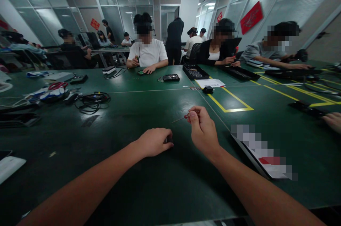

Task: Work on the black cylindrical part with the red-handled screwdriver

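Note:
My right hand (201,127) is closed around the red handle of a screwdriver (185,116), whose thin metal shaft points left and slightly down above the green table (128,197). Just left of it, my left hand (157,141) rests at the tabletop with its fingers curled round a small dark object (168,140). Most of that object is hidden by the fingers, so its kind is unclear. The screwdriver tip is a short way above and apart from the left hand.
A tilted white booklet or box (255,151), partly blurred, lies right of my right arm. Coiled black cables (93,102) lie at left. Further off are a small black block (208,90), a yellow tape outline (238,110) and a black parts tray (195,72). Several people work around the table.

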Demonstrator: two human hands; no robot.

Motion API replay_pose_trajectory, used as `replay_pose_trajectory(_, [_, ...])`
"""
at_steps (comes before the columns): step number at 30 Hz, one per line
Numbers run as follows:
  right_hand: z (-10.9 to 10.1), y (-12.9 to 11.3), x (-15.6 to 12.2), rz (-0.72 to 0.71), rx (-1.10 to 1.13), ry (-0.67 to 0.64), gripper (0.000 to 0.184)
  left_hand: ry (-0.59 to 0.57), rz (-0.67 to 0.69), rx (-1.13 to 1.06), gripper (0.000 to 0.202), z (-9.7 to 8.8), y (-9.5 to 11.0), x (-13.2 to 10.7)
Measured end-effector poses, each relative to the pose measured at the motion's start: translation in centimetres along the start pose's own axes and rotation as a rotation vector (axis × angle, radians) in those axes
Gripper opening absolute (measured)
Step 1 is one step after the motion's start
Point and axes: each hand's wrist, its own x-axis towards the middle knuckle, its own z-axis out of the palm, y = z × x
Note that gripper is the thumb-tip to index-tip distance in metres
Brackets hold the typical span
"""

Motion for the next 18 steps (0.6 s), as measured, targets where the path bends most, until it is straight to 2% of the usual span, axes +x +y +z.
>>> replay_pose_trajectory(3, [0.0, -0.1, 0.0, 0.005, 0.000, 0.000, 0.019, 0.022, -0.071, -0.144, 0.021, -1.3, -1.9, -0.8])
replay_pose_trajectory(6, [0.0, -0.1, 0.0, -0.001, 0.002, -0.010, 0.019, 0.164, -0.181, -0.340, 0.020, -3.4, -5.2, -1.9])
replay_pose_trajectory(8, [-0.1, -0.2, 0.0, -0.012, 0.002, -0.013, 0.019, 0.291, -0.312, -0.547, 0.023, -5.2, -7.8, -2.9])
replay_pose_trajectory(11, [-0.1, -0.1, -0.1, -0.018, 0.003, -0.021, 0.020, 0.593, -0.455, -0.914, 0.037, -8.3, -11.8, -5.2])
replay_pose_trajectory(13, [-0.2, -0.1, -0.1, -0.014, 0.007, -0.026, 0.021, 0.809, -0.526, -1.071, 0.029, -10.3, -14.4, -7.0])
replay_pose_trajectory(15, [-0.1, 0.0, -0.1, -0.011, 0.013, -0.030, 0.021, 0.992, -0.642, -1.105, 0.019, -12.1, -16.7, -8.9])
replay_pose_trajectory(18, [0.0, 0.1, 0.0, -0.006, 0.020, -0.033, 0.022, 1.240, -0.823, -1.058, 0.017, -13.8, -19.6, -11.7])
